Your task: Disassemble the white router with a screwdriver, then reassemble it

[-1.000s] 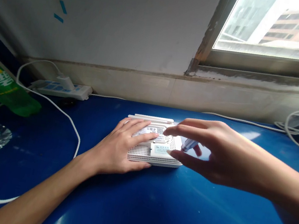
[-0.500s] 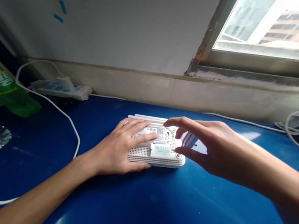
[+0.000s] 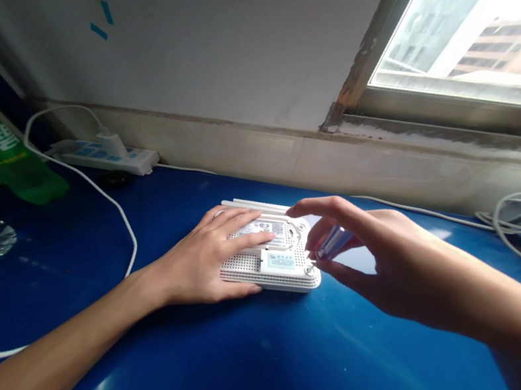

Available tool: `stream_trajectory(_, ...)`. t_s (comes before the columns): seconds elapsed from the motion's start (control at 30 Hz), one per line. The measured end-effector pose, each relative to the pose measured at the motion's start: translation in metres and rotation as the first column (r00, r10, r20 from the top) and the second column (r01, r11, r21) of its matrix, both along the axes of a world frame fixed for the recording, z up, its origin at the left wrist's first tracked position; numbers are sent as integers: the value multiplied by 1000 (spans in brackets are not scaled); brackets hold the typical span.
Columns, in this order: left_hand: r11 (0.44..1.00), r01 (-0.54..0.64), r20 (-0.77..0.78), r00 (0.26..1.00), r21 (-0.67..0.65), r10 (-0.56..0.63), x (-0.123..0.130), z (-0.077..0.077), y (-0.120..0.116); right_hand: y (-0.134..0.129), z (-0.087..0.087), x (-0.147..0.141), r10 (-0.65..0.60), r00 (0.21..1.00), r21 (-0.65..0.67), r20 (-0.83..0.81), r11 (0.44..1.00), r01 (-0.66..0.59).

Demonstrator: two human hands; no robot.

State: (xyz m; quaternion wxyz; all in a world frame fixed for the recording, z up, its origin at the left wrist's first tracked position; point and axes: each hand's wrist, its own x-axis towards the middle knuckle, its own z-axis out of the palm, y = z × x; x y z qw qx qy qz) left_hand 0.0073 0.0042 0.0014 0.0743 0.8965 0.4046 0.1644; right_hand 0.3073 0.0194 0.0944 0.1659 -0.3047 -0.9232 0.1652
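A white Wi-Fi router (image 3: 276,280) lies upside down, its perforated underside and printed labels facing up. My left hand (image 3: 210,250) spans its left part, fingers spread over the top and thumb along the near edge, gripping it against the table. In my right hand (image 3: 356,249) is a small screwdriver (image 3: 334,242) with a shiny purplish handle, pinched between thumb and fingers. It slants down to the left, and its tip is at the round recess in the router's near right corner. My right index finger reaches over the router's far right part.
The blue tabletop (image 3: 230,364) runs up to a tiled wall. At the left are a green-labelled bottle (image 3: 1,149), a power strip (image 3: 135,161) with a plugged-in charger, and a white cable (image 3: 125,205). More cable (image 3: 504,214) is coiled at the far right, below the window.
The screwdriver in my right hand has swung so its tip points down at the router's near right corner. My left hand and the router stay in place.
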Motion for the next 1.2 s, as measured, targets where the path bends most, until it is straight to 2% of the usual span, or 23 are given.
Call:
stream_trajectory(0.1,1000,-5,5,1000,-1,5,0,1,0,0,8,1,2,1000,-51,-3,999,-2)
stream_trajectory(0.33,1000,-3,20,1000,-7,3,0,1,-1,6,16,10,-19,997,-23,-74,1000,17)
stream_trajectory(0.53,997,-13,2,1000,-79,13,0,11,-1,17,19,16,-29,984,-256,-175,966,-17)
stream_trajectory(0.67,995,-47,12,999,-89,49,5,14,-5,28,13,24,-70,956,-344,-284,938,-33)
stream_trajectory(0.87,999,-27,173,984,-24,31,33,22,-9,38,7,32,-121,904,-440,-411,895,-80)
stream_trajectory(1.0,1000,16,326,945,-22,-8,63,29,-2,39,8,31,-137,888,-459,-439,884,-91)
stream_trajectory(1.07,999,35,382,923,28,-43,76,30,4,39,9,32,-128,884,-453,-449,885,-102)
stream_trajectory(1.13,995,65,383,919,78,-90,87,29,12,41,11,37,-127,896,-421,-425,904,-71)
stream_trajectory(1.2,993,78,298,949,88,-101,95,30,20,44,13,45,-162,925,-349,-343,937,35)
